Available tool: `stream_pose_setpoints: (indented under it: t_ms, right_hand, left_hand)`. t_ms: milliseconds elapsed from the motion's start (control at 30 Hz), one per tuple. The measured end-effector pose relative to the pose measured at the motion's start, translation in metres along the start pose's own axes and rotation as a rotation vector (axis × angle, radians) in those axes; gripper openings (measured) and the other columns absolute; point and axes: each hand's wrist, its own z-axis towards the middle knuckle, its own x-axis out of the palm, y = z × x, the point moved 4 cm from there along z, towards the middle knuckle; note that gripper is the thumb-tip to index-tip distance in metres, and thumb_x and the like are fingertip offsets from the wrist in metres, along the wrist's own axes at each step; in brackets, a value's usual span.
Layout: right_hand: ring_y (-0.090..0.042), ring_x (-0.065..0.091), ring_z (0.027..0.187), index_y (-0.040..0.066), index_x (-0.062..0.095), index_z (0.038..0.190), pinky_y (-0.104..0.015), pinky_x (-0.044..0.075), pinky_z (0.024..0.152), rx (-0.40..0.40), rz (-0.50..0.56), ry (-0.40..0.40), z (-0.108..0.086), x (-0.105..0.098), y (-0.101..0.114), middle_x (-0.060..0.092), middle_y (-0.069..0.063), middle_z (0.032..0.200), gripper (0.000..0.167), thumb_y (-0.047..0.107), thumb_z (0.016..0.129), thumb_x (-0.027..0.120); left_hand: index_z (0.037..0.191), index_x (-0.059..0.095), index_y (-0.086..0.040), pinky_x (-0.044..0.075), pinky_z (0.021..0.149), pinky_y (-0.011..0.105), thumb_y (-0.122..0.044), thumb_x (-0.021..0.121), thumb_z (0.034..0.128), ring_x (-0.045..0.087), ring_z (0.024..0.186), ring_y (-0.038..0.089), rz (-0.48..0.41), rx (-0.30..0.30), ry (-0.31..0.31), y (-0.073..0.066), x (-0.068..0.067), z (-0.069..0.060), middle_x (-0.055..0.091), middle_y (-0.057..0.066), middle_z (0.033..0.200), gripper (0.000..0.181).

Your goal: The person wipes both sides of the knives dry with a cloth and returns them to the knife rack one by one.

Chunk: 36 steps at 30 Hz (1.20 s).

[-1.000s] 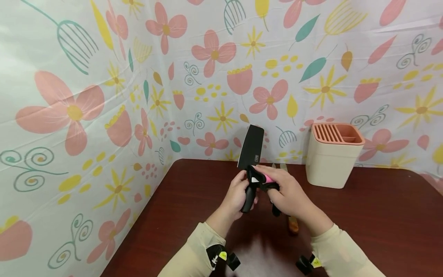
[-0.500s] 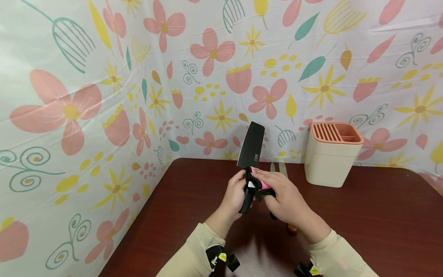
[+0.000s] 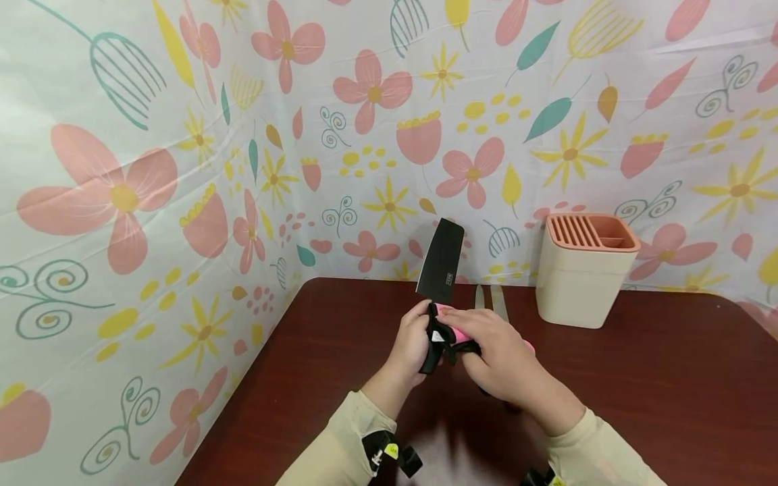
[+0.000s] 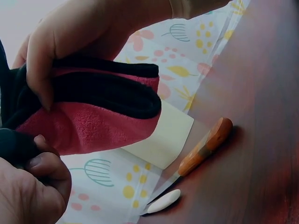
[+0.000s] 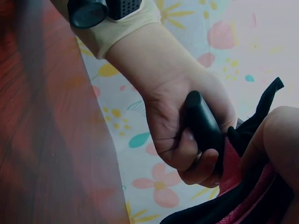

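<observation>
- Left hand point(image 3: 408, 345) curls round the handle of the black cleaver point(image 3: 442, 260), blade tilted upward; the right wrist view bares that grip.
- Right hand point(image 3: 501, 347) grasps a fuzzy pink, black-trimmed cloth point(image 4: 93, 135) against the cleaver.
- Left wrist view alone reveals the wooden-handled knife's point(image 4: 205, 145) grip — orange, rounded.
- Cream holder point(image 3: 577, 290) — slotted coral top, divided compartments.

Dark red-brown counter point(image 3: 656, 378), a cream holder point(image 3: 577, 290) that stood near its far edge, a wooden-handled knife point(image 4: 205, 147) and a second blade point(image 3: 479, 297) that lay pointing toward that edge
</observation>
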Motion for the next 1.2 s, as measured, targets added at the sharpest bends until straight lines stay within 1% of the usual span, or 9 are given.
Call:
stream_pose_setpoints:
  t_ms: [167, 267, 333, 433, 533, 800, 900, 1033, 1200]
  right_hand:
    - [-0.027, 0.065, 0.124, 0.014, 0.071, 0.130, -0.048, 0.050, 0.104, -0.031, 0.005, 0.031, 0.001, -0.001, 0.006, 0.069, -0.003, 0.136, 0.057, -0.003, 0.077, 0.062]
    - [-0.026, 0.064, 0.127, 0.013, 0.071, 0.131, -0.047, 0.048, 0.106, -0.055, 0.015, 0.046, 0.001, 0.000, 0.010, 0.070, -0.002, 0.135, 0.059, -0.005, 0.075, 0.061]
    - [-0.025, 0.064, 0.129, 0.012, 0.070, 0.131, -0.047, 0.047, 0.108, -0.070, 0.019, 0.056, 0.000, 0.000, 0.013, 0.070, -0.002, 0.134, 0.060, -0.006, 0.074, 0.060]
    - [-0.024, 0.065, 0.126, 0.013, 0.070, 0.132, -0.046, 0.049, 0.106, -0.087, 0.029, 0.072, -0.001, 0.001, 0.016, 0.071, 0.001, 0.133, 0.063, -0.006, 0.072, 0.058]
    - [-0.021, 0.065, 0.122, 0.015, 0.070, 0.131, -0.045, 0.053, 0.102, -0.097, 0.035, 0.088, -0.002, 0.001, 0.018, 0.071, 0.004, 0.132, 0.064, -0.006, 0.072, 0.059]
    - [-0.017, 0.067, 0.120, 0.015, 0.073, 0.124, -0.041, 0.055, 0.099, -0.162, 0.077, 0.117, -0.006, 0.000, 0.024, 0.072, 0.003, 0.131, 0.057, -0.008, 0.073, 0.060]
    - [-0.016, 0.067, 0.119, 0.017, 0.074, 0.123, -0.038, 0.055, 0.097, -0.193, 0.105, 0.138, -0.007, 0.000, 0.025, 0.073, 0.003, 0.130, 0.057, -0.008, 0.073, 0.060]
    - [-0.014, 0.067, 0.118, 0.021, 0.073, 0.123, -0.035, 0.055, 0.096, -0.215, 0.163, 0.167, -0.007, -0.001, 0.027, 0.073, 0.005, 0.128, 0.056, -0.008, 0.077, 0.062]
    - [-0.011, 0.067, 0.114, 0.023, 0.071, 0.128, -0.029, 0.054, 0.096, -0.223, 0.269, 0.180, -0.007, -0.009, 0.026, 0.073, 0.008, 0.125, 0.061, -0.012, 0.078, 0.060]
  left_hand:
    - [0.124, 0.059, -0.003, 0.050, 0.051, 0.025, -0.011, 0.035, 0.1022, 0.062, 0.069, 0.008, -0.052, -0.003, -0.006, -0.001, 0.000, 0.002, 0.065, -0.001, 0.095, 0.033]
    - [0.118, 0.059, 0.000, 0.054, 0.064, 0.023, -0.008, 0.035, 0.1007, 0.064, 0.077, 0.010, -0.092, 0.012, -0.002, -0.001, 0.000, 0.003, 0.064, 0.000, 0.091, 0.030]
    - [0.120, 0.057, 0.002, 0.054, 0.070, 0.022, -0.007, 0.035, 0.1003, 0.062, 0.080, 0.010, -0.107, 0.015, -0.003, -0.002, -0.001, 0.004, 0.062, 0.001, 0.089, 0.031]
    - [0.124, 0.055, 0.002, 0.053, 0.070, 0.021, -0.009, 0.037, 0.1003, 0.061, 0.079, 0.010, -0.118, -0.005, -0.013, -0.001, -0.003, 0.004, 0.061, 0.002, 0.088, 0.032]
    - [0.128, 0.056, -0.003, 0.052, 0.071, 0.019, -0.012, 0.038, 0.1013, 0.061, 0.079, 0.010, -0.129, -0.039, -0.025, 0.000, -0.005, 0.004, 0.059, 0.004, 0.090, 0.034]
    - [0.122, 0.057, -0.007, 0.044, 0.054, 0.019, -0.014, 0.036, 0.1001, 0.049, 0.056, 0.008, -0.142, -0.069, -0.035, 0.003, -0.008, 0.004, 0.059, 0.004, 0.084, 0.031]
    - [0.124, 0.057, -0.006, 0.042, 0.050, 0.020, -0.014, 0.035, 0.1005, 0.048, 0.053, 0.009, -0.116, -0.067, -0.049, 0.003, -0.010, 0.004, 0.059, 0.003, 0.083, 0.034]
    - [0.130, 0.055, -0.003, 0.046, 0.052, 0.021, -0.014, 0.033, 0.1008, 0.050, 0.054, 0.012, -0.083, -0.052, -0.062, 0.002, -0.012, 0.005, 0.060, 0.003, 0.082, 0.038]
    - [0.133, 0.055, -0.003, 0.047, 0.054, 0.022, -0.014, 0.033, 0.1011, 0.051, 0.055, 0.013, -0.098, -0.056, -0.069, 0.000, -0.011, 0.004, 0.060, 0.002, 0.083, 0.040]
